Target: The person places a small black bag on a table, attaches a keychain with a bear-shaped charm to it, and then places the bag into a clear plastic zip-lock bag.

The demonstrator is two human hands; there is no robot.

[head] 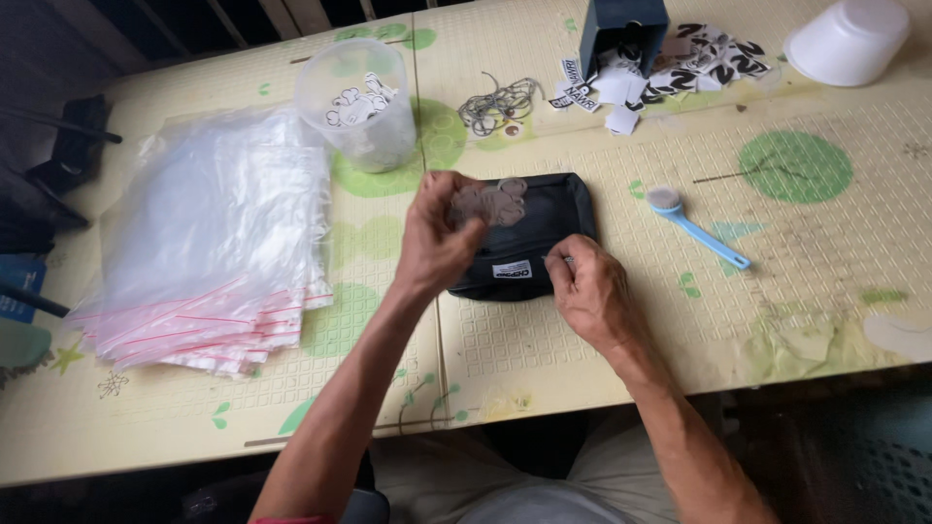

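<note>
Head view, 1 frame. Black pouch lies flat on the tabletop, mid-frame, long axis running left to right, slightly tilted, white label patch on the near edge.

Left hand: grip pinching a thin cutout sticker, pale with a dark outline, held over the pouch's far left corner. Sticker hangs just above or on the fabric; contact cannot be told.

Right hand: fingertips pressed together on the pouch's near right edge, just right of the label; it looks like a pinch on the fabric, though the fingertips are partly hidden.

Relation of note: sticker sits over the far left part of the pouch; the pouch body extends right and toward the person from the left grip. Left hand is nearer the sticker, right hand nearer the label.

Around: stack of clear bags with red strips to the left, clear cup of cutouts beyond, blue tool to the right, well apart.
</note>
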